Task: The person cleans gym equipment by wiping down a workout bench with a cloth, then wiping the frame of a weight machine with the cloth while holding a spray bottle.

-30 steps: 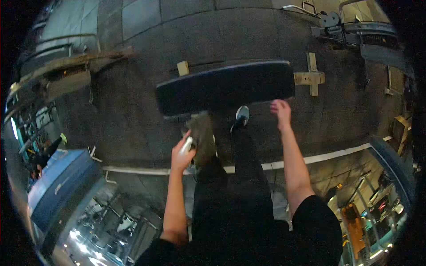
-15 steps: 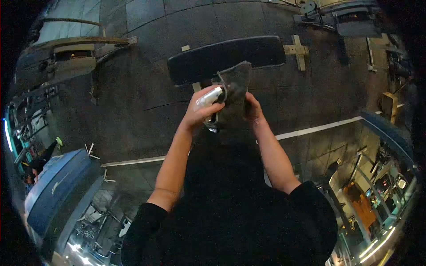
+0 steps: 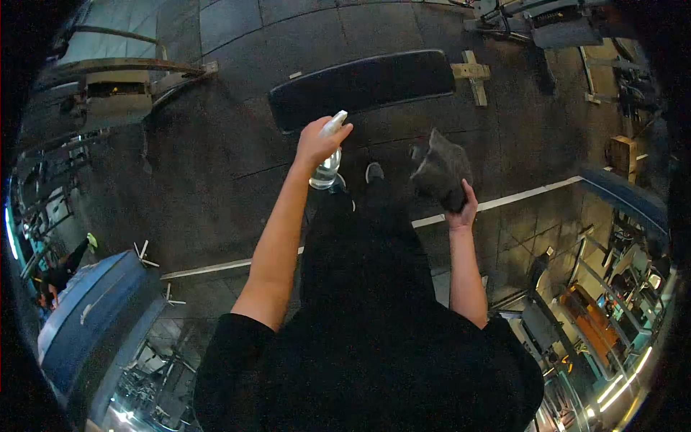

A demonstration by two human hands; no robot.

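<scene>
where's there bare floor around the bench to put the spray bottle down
Bare floor lies left of the black bench, and right of it beyond the wooden cross piece. It's crowded just below the bench: spray bottle, cloth and shoes.

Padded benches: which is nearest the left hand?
The black bench, just beyond the left hand; the blue benches lie farther off, toward the view's side edges.
</scene>
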